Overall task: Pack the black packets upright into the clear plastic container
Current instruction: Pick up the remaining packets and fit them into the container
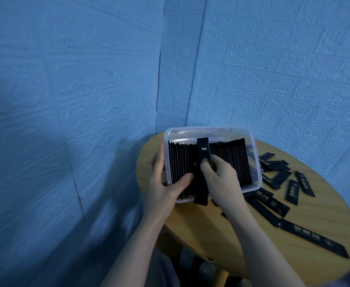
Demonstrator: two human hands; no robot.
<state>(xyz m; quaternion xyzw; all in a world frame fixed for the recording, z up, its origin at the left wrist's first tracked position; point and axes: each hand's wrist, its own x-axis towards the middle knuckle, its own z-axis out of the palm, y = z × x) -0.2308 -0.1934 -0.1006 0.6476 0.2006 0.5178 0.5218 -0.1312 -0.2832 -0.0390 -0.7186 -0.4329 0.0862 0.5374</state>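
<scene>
The round wooden bench (242,235) carries the clear plastic container (255,162), seemingly nearly full of upright black packets (228,160). The left hand (165,183) grips its near-left corner; the right hand (217,179) pinches one packet (202,154) above the rows. Loose packets (292,189) lie to the right.

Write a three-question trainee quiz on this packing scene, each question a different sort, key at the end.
1. True or false: the right hand pinches a black packet over the clear container.
2. Where do the loose packets lie? A) on the floor B) on the round table, right of the container C) in a drawer
3. Fill in: the left hand grips the container's ___ side.

Key: 1 true; 2 B; 3 left
</scene>
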